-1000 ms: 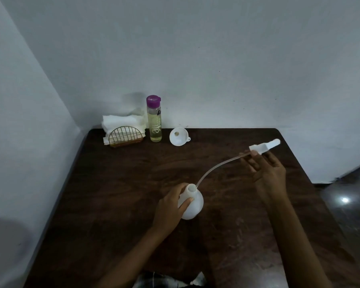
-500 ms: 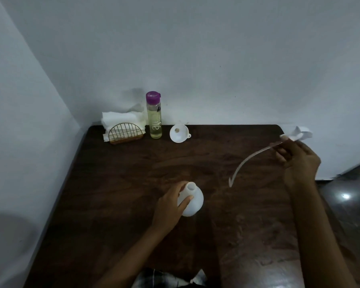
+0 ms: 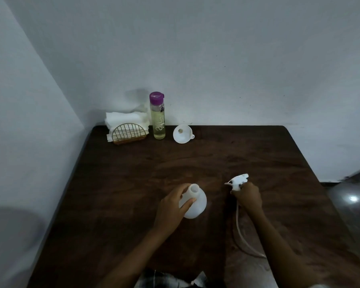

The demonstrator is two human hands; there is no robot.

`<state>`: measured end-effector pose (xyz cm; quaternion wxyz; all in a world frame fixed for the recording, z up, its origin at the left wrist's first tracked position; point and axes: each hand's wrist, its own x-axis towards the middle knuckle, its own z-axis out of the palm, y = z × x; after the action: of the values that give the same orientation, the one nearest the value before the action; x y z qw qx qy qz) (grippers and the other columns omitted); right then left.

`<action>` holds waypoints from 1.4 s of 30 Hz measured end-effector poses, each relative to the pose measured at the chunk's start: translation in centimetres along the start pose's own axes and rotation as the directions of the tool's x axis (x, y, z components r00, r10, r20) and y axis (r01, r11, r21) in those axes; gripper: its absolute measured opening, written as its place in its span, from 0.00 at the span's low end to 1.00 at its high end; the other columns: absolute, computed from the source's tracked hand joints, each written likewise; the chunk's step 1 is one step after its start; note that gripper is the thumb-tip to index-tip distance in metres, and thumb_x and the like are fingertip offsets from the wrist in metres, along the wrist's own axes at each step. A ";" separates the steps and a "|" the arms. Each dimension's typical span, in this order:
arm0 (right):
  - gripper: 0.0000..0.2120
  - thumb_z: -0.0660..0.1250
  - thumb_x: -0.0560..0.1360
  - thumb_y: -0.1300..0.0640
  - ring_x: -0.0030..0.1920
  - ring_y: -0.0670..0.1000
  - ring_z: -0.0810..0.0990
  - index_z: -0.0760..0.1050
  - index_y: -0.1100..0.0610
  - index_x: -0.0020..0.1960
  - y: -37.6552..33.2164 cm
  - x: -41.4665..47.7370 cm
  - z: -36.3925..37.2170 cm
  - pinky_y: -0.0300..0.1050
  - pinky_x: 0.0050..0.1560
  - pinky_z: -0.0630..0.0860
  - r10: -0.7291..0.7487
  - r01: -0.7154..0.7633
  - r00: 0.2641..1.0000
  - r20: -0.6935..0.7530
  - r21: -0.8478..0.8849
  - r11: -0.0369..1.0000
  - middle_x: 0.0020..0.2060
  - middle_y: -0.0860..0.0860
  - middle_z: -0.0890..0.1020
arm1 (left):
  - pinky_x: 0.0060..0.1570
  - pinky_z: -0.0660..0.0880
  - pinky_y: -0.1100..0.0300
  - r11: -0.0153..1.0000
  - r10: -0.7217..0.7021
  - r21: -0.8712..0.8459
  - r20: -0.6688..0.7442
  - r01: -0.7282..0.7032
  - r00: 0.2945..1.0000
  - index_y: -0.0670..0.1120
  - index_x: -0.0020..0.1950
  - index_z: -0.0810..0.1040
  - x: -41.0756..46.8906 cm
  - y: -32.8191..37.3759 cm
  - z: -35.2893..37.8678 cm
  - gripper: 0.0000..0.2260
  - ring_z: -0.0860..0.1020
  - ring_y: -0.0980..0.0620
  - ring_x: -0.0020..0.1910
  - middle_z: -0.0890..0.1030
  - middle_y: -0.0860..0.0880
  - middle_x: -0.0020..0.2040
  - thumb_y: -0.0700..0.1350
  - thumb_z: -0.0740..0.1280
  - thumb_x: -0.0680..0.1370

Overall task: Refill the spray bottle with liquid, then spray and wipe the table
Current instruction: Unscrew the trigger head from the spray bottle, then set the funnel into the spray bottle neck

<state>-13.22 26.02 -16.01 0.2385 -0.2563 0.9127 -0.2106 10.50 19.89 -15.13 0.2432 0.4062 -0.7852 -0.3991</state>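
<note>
Your left hand [image 3: 170,206] is wrapped around the neck and shoulder of the open white bottle [image 3: 193,201], which stands upright on the dark counter [image 3: 133,204], its mouth uncovered; that grip is clamped on the bottle. Your right hand [image 3: 247,196], just right of the bottle and apart from it, has its grip closed on the white spray head [image 3: 238,180], low at the counter. You cannot tell whether the head touches the wood. Its thin tube [image 3: 239,233] trails from under the hand toward you and curves along the counter.

Well behind the bottle, at the far edge against the wall, a white funnel [image 3: 182,134] lies on its side. Left of the funnel stands a clear refill flask [image 3: 157,117] with a purple cap and yellowish liquid, upright. Left of that, a gold wire holder [image 3: 129,133] carries folded white napkins [image 3: 125,119].
</note>
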 end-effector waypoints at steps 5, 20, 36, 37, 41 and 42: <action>0.15 0.66 0.70 0.55 0.49 0.60 0.79 0.76 0.62 0.53 -0.5 -0.3 1.0 0.46 0.44 0.72 0.070 -0.071 0.997 -0.037 -0.032 0.997 0.48 0.59 0.81 | 0.59 0.74 0.60 1.000 -0.010 0.001 0.002 0.010 1.000 0.53 0.65 0.70 -0.1 0.1 0.0 0.20 0.73 0.61 0.60 0.76 0.55 0.63 0.54 0.66 0.75; 0.21 0.67 0.70 0.41 0.45 0.57 0.80 0.77 0.61 0.43 -1.5 -0.5 -2.2 0.44 0.40 0.69 -0.031 0.002 0.984 -0.177 -0.160 0.987 0.43 0.54 0.80 | 0.63 0.73 0.57 0.996 -0.055 -0.064 0.155 0.065 0.986 0.61 0.69 0.60 0.0 -1.0 -1.5 0.26 0.71 0.60 0.64 0.70 0.56 0.69 0.53 0.67 0.74; 0.28 0.66 0.74 0.60 0.72 0.57 0.62 0.61 0.64 0.71 -16.6 10.0 4.2 0.45 0.70 0.56 -0.532 0.550 0.816 0.226 -0.023 0.835 0.71 0.60 0.65 | 0.64 0.67 0.55 0.968 -0.251 -0.031 -0.048 0.250 0.967 0.41 0.69 0.67 20.3 -1.5 -4.6 0.17 0.70 0.45 0.66 0.71 0.41 0.68 0.42 0.55 0.81; 0.31 0.66 0.74 0.60 0.73 0.56 0.59 0.58 0.65 0.72 -17.0 10.6 4.6 0.44 0.70 0.54 -0.497 0.508 0.836 0.233 0.013 0.861 0.72 0.60 0.62 | 0.65 0.67 0.51 0.962 -0.273 -0.021 -0.046 0.272 0.961 0.42 0.70 0.66 21.3 -2.1 -4.4 0.17 0.70 0.43 0.66 0.70 0.41 0.69 0.42 0.55 0.81; 0.31 0.62 0.75 0.63 0.75 0.56 0.54 0.51 0.66 0.74 -18.0 11.7 5.7 0.45 0.71 0.52 -0.399 0.366 0.884 0.245 0.169 0.915 0.74 0.60 0.56 | 0.65 0.68 0.45 0.933 -0.361 0.007 0.035 0.361 0.932 0.43 0.74 0.58 23.7 -3.7 -3.5 0.21 0.69 0.37 0.65 0.68 0.38 0.69 0.40 0.54 0.81; 0.30 0.61 0.76 0.64 0.75 0.56 0.54 0.51 0.66 0.74 -18.3 11.7 5.9 0.46 0.72 0.52 -0.389 0.347 0.887 0.249 0.199 0.917 0.74 0.60 0.56 | 0.65 0.67 0.46 0.931 -0.366 0.030 0.056 0.365 0.929 0.42 0.74 0.57 24.1 -4.1 -3.3 0.21 0.69 0.37 0.66 0.67 0.38 0.70 0.39 0.53 0.81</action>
<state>-12.17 3.51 -15.23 0.3406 -0.4340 0.7854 -0.2808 1.40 -2.99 -15.24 0.1367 0.5352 -0.7067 -0.4421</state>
